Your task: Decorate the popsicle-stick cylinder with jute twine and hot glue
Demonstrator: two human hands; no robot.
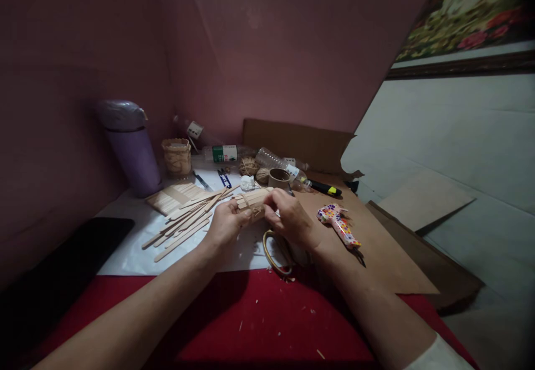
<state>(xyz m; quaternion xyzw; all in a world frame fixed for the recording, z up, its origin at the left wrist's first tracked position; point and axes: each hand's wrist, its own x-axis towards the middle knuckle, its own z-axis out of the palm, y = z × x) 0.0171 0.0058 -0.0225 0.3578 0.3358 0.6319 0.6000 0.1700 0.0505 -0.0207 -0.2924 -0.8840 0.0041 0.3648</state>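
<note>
Between my two hands is a small piece made of popsicle sticks (253, 198) set side by side, with what looks like twine across it. My left hand (229, 222) grips its left end, thumb on the near face. At the right end, the fingers of my right hand (288, 217) are pinched on its edge. Loose popsicle sticks (188, 222) lie fanned out on white paper to the left of my left hand. Just below my right hand rests a pair of scissors with gold handles (267, 250), its blades hidden.
A flowered glue gun (339, 225) lies on cardboard (376, 253) at the right. Behind are plastic bottles (225, 154), twine balls (249, 165), a tape roll (279, 177), a black-and-yellow cutter (326, 187) and a stick-covered cup (176, 157). A purple tumbler (134, 158) stands far left.
</note>
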